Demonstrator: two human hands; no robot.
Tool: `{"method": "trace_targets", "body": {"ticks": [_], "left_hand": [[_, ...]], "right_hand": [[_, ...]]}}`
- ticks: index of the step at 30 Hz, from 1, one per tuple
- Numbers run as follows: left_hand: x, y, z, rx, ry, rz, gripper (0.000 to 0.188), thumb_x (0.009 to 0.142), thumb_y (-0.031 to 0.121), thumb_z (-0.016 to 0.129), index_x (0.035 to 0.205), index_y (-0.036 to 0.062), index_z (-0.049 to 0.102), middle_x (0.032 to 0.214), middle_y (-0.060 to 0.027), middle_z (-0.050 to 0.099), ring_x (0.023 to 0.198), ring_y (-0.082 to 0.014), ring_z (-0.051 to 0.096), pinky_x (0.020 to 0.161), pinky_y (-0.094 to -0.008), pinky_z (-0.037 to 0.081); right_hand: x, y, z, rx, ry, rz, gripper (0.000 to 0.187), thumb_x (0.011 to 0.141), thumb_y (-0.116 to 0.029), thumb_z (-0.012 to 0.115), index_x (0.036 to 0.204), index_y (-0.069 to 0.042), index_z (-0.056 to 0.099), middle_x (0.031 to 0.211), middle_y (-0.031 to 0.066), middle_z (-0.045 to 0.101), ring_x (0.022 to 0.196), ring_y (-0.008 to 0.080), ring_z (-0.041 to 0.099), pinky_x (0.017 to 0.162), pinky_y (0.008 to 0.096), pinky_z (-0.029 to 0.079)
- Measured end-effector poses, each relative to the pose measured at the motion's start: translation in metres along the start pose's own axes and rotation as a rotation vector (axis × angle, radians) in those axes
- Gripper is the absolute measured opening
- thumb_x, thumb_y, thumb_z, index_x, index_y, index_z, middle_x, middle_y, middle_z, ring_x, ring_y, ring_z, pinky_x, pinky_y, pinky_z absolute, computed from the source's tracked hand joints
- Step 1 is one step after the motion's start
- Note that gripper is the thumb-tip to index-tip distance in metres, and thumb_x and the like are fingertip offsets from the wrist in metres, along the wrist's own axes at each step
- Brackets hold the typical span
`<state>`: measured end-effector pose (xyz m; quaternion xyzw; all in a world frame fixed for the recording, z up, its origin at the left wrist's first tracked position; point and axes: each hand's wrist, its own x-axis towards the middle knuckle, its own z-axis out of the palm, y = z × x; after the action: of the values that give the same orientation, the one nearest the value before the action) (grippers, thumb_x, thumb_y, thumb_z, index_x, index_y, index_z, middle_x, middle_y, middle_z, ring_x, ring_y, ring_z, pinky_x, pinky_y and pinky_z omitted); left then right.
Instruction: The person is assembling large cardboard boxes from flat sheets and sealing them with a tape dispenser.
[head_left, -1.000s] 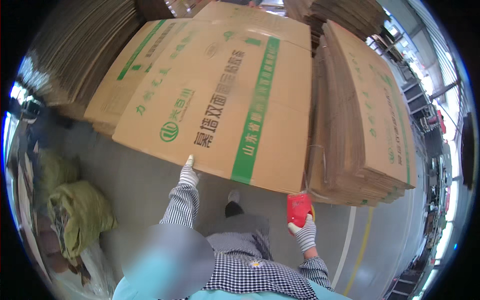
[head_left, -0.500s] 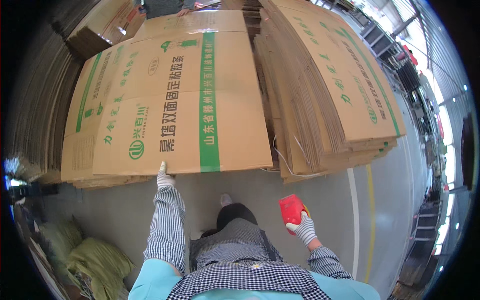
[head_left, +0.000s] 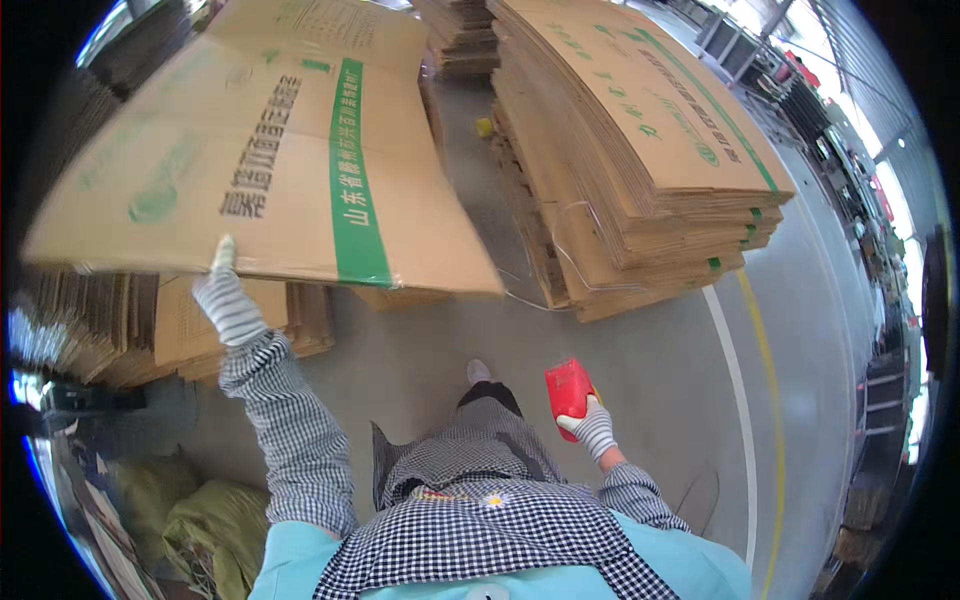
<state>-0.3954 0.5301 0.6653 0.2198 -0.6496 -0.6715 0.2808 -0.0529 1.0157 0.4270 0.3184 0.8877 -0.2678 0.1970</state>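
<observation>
A large flattened cardboard box (head_left: 300, 190) with dark print and a green stripe is lifted at its near edge. My left hand (head_left: 232, 300), in a striped glove, grips that edge with the thumb on top and the fingers hidden beneath. The sheet bends and tilts above other flat cardboard (head_left: 195, 310) at the left. My right hand (head_left: 592, 425), gloved too, is closed around a red hand-held tool (head_left: 570, 390), perhaps a tape dispenser, held low over the floor away from the cardboard.
A tall stack of flattened boxes (head_left: 620, 170) stands at the right, with a loose pale strap (head_left: 580, 270) along its side. Green sacks (head_left: 220, 525) lie at lower left. White and yellow lines (head_left: 770, 430) run along the grey floor (head_left: 480, 335).
My left hand has raised the cardboard box and moved it leftward, uncovering flat cardboard below and floor beside the right stack. My right hand still holds the red tool.
</observation>
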Motion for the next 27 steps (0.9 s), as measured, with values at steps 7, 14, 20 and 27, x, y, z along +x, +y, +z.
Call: {"method": "trace_targets", "body": {"ticks": [7,14,20,27], "left_hand": [[-0.059,0.128,0.002,0.516,-0.185,1.002,0.039,0.083,0.013,0.074,0.118,-0.0009,0.063,0.107,-0.0156,0.072,0.092,-0.0273,0.07,0.084,-0.0365,0.054],[-0.077,-0.047,0.075,0.859,-0.599,0.815,0.052,0.088,0.005,0.051,0.14,0.0095,0.049,0.129,-0.0314,0.053,0.117,-0.0439,0.054,0.102,-0.0503,0.044],[-0.058,-0.268,0.108,1.059,-0.862,0.751,0.048,0.09,0.007,0.05,0.138,0.0097,0.051,0.133,-0.0256,0.052,0.123,-0.0411,0.05,0.107,-0.0488,0.039],[-0.051,-0.37,0.09,1.45,-0.972,1.038,0.053,0.086,0.016,0.06,0.136,0.0017,0.051,0.152,-0.0152,0.037,0.14,-0.0371,0.033,0.116,-0.051,0.026]], "right_hand": [[-0.027,0.012,0.041,0.304,-0.006,-0.041,0.077,0.06,-0.043,0.087,0.116,0.002,0.058,0.102,0.02,0.07,0.094,0.034,0.068,0.083,0.0411,0.056],[0.005,-0.004,0.038,0.442,0.001,-0.156,0.068,0.065,-0.032,0.088,0.116,0.002,0.058,0.101,0.0181,0.071,0.089,0.0292,0.069,0.081,0.0381,0.057],[0.024,-0.037,-0.014,0.364,-0.052,-0.15,0.065,0.067,-0.024,0.087,0.118,0.003,0.056,0.102,0.0157,0.07,0.089,0.0261,0.068,0.082,0.0364,0.056],[0.085,-0.03,-0.053,1.006,-0.143,0.164,0.06,0.071,-0.015,0.084,0.123,0.0,0.056,0.104,0.0103,0.068,0.09,0.0228,0.067,0.084,0.0362,0.056]]}}
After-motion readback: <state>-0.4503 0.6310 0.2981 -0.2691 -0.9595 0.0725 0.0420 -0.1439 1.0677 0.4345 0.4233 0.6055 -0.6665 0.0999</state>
